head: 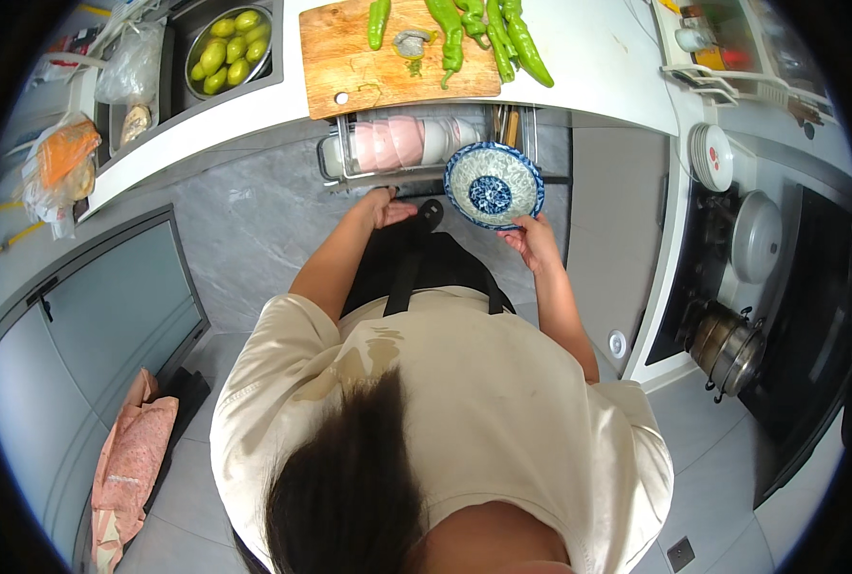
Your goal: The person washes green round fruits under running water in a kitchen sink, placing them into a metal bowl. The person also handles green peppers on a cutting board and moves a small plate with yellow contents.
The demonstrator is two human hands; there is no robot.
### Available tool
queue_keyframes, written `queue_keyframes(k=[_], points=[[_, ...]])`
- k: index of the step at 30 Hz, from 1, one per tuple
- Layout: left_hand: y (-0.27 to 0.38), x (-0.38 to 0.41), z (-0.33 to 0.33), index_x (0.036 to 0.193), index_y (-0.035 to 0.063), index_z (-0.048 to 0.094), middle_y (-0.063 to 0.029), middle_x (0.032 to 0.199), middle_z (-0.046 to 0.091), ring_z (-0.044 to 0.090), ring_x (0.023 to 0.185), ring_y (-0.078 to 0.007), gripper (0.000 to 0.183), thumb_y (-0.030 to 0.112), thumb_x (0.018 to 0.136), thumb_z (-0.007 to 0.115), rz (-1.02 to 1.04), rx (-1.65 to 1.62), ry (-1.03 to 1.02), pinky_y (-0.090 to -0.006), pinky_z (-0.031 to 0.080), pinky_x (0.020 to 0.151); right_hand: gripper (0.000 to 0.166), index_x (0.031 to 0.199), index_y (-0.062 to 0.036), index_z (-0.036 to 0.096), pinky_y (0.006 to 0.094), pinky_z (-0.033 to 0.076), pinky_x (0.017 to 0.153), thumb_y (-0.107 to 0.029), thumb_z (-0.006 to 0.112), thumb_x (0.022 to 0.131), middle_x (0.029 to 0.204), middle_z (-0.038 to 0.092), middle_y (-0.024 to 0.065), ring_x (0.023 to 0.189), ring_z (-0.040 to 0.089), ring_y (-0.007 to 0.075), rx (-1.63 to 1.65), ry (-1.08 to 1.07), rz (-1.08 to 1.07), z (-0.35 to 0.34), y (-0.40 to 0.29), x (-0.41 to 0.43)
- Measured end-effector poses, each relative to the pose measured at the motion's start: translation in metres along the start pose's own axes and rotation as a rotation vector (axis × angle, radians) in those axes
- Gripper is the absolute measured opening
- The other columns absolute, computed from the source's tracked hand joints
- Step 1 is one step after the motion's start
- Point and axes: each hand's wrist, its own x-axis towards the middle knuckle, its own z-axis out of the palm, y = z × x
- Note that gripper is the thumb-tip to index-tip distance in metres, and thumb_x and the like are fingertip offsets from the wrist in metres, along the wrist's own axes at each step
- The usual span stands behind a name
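Observation:
My right hand (533, 240) grips the near rim of a blue-and-white patterned bowl (494, 185), whose inside faces the camera. The bowl is over the right part of a pulled-out wire dish rack (390, 174) below the counter edge. Pink bowls (388, 142) and white bowls (446, 140) stand on edge in a row in the rack, left of the patterned bowl. Nothing is in my left hand (388, 209), which is in front of the rack with its fingers extended. Behind the patterned bowl, wooden-looking utensils (513, 128) show in the rack.
Above the rack, a wooden cutting board (340, 64) overhangs the counter edge, with green peppers (449, 36) on and beside it. At the left, a metal bowl of green fruit (230, 54) sits in the sink. Stacked plates (713, 158), a lidded pan (756, 237) and a steel pot (727, 348) stand at the right.

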Motion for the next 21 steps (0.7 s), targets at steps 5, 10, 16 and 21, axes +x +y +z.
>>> queue_keyframes(k=[5, 10, 16, 21], points=[[-0.011, -0.014, -0.025, 0.126, -0.0115, 0.034, -0.0265, 0.118, 0.056, 0.064, 0.098, -0.0305, 0.067, 0.047, 0.099, 0.017, -0.258, -0.282, -0.243, -0.0316, 0.059, 0.065, 0.033, 0.111, 0.0043, 0.034, 0.0305, 0.056, 0.052, 0.0, 0.049, 0.081, 0.091, 0.062, 0.0229, 0.068, 0.067, 0.0293, 0.018, 0.043, 0.035, 0.017, 0.015, 0.019], [-0.024, -0.03, -0.025, 0.126, -0.0065, 0.04, -0.0221, 0.119, 0.057, 0.065, 0.098, -0.0286, 0.058, 0.043, 0.099, 0.024, -0.275, -0.21, -0.395, -0.0286, 0.059, 0.063, 0.029, 0.11, 0.0062, 0.037, 0.0313, 0.057, 0.052, 0.0, 0.045, 0.083, 0.089, 0.062, 0.0234, 0.068, 0.067, 0.0305, 0.029, 0.048, 0.061, 0.027, 0.037, 0.036], [0.013, -0.051, -0.01, 0.122, -0.0005, 0.047, -0.0189, 0.11, 0.062, 0.064, 0.096, -0.0318, 0.05, 0.042, 0.097, 0.037, 0.171, 0.168, -0.327, -0.0368, 0.053, 0.08, 0.029, 0.112, 0.0086, 0.037, 0.0304, 0.059, 0.051, 0.001, 0.045, 0.085, 0.092, 0.061, 0.0281, 0.072, 0.068, 0.0338, 0.031, -0.048, 0.104, 0.055, 0.067, 0.072], [0.027, -0.051, 0.005, 0.115, 0.0048, 0.051, -0.0175, 0.114, 0.06, 0.065, 0.094, -0.0248, 0.029, 0.023, 0.094, 0.049, 0.273, 0.357, -0.241, -0.0337, 0.056, 0.075, 0.029, 0.112, 0.0051, 0.035, 0.0312, 0.058, 0.05, 0.003, 0.045, 0.085, 0.097, 0.06, 0.0275, 0.075, 0.068, 0.035, 0.013, -0.045, 0.096, 0.083, 0.078, 0.103]])
